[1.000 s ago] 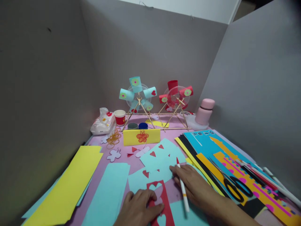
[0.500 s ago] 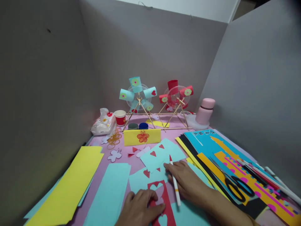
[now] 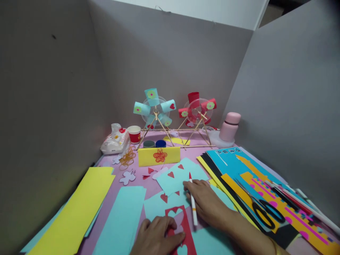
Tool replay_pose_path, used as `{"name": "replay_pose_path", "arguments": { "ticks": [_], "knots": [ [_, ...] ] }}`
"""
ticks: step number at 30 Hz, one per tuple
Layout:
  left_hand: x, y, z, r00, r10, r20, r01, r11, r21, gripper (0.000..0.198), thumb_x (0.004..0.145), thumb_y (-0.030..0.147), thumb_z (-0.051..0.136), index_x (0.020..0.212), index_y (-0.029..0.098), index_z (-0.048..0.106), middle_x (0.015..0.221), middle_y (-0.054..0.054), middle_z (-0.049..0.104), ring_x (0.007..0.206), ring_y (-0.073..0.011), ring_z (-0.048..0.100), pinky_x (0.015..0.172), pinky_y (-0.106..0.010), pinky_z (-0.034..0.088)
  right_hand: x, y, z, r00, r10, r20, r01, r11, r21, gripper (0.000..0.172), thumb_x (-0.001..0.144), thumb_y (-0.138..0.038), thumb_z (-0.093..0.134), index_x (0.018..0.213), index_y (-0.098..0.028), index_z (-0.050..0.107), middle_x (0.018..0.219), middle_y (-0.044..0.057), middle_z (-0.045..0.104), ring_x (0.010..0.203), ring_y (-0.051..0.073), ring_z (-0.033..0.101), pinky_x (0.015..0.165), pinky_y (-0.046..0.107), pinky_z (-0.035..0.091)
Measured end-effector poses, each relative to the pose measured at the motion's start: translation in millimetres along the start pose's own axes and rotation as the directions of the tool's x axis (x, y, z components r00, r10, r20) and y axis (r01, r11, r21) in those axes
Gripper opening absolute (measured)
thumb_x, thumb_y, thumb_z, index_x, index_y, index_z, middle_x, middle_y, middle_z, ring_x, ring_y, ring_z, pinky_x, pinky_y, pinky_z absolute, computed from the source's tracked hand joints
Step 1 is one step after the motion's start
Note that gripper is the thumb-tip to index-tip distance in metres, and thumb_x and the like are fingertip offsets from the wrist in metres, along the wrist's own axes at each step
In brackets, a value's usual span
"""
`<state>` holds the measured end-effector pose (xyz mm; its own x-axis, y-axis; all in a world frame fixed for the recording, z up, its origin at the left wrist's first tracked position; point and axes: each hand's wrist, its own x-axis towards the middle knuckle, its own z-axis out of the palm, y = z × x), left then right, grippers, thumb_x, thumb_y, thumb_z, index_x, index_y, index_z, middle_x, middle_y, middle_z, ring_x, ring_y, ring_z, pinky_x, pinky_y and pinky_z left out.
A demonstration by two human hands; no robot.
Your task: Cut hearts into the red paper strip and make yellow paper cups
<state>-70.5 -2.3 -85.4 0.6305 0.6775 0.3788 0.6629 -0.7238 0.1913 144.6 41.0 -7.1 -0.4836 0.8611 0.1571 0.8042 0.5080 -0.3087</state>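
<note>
My left hand [image 3: 157, 236] lies on a red paper strip [image 3: 189, 232] with heart-shaped cut-outs. Its thumb and forefinger are spread apart on the strip, pressing it against light-blue paper. In my right hand [image 3: 205, 202] is a white felt-tip pen [image 3: 194, 209] with a red tip pointing away from me. That hand rests on the light-blue sheets, fingers bent around the pen. Just beyond, a light-blue sheet [image 3: 190, 170] bears small red hearts [image 3: 170, 174]. A yellow folded card [image 3: 145, 157] with a red butterfly drawing stands behind it.
Yellow strips [image 3: 71, 209] and light-blue strips [image 3: 119, 219] lie at left. Scissors [image 3: 262, 209], pens [image 3: 292, 198] and coloured sheets [image 3: 225, 156] are at right. Two paper-and-stick wheels [image 3: 155, 109], a paper cup [image 3: 134, 134] and a pink bottle [image 3: 230, 128] stand behind. Grey panels [image 3: 172, 56] enclose the table.
The pen's rear end has swung a little to the left in my right hand. My left hand stays on the red strip. The whole view has shifted slightly.
</note>
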Motion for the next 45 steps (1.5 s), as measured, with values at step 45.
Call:
{"name": "replay_pose_path", "arguments": {
  "ticks": [45],
  "knots": [
    [13.5, 30.2, -59.3, 0.904, -0.166, 0.394, 0.304, 0.897, -0.320, 0.044, 0.064, 0.027, 0.082, 0.099, 0.027, 0.056, 0.118, 0.002, 0.057, 0.105, -0.0239, 0.052, 0.088, -0.036, 0.027, -75.2, -54.0, 24.0, 0.900, 0.350, 0.259, -0.397, 0.415, 0.819, 0.020, 0.079, -0.036, 0.049, 0.067, -0.023, 0.040, 0.050, -0.009, 0.033, 0.045, 0.009, 0.025, 0.045, 0.024, 0.016]
  ]
}}
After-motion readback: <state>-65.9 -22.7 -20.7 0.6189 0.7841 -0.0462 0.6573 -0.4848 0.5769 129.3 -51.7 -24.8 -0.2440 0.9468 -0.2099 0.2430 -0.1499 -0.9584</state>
